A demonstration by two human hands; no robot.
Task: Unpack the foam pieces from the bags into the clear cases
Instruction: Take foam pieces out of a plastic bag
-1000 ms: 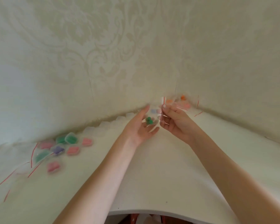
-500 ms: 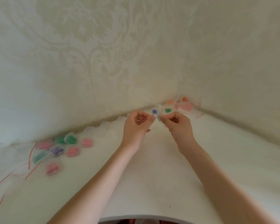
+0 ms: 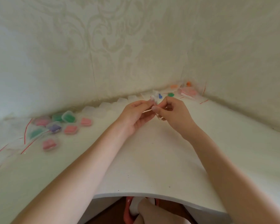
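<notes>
White table (image 3: 152, 159) with filled clear cases (image 3: 68, 117) at far left. Left hand (image 3: 136, 113) and right hand (image 3: 174, 112), a second earlier cupped apart, had closed together, both pinching one small bag (image 3: 153, 104); opening had apparently begun. Blue foam piece (image 3: 159, 95) lay just beyond.

Cream damask-patterned wallpaper (image 3: 111, 38), plain white table (image 3: 152, 159), pink, green and purple foam-filled clear cases (image 3: 55, 125), red-striped clear bags (image 3: 191, 92)

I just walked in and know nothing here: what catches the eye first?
Two bare hands meet mid-table, the left hand and right hand pinching a small clear bag. At far left lies a cluster of colourful filled cases; more bagged pieces sit in the far corner.
</notes>
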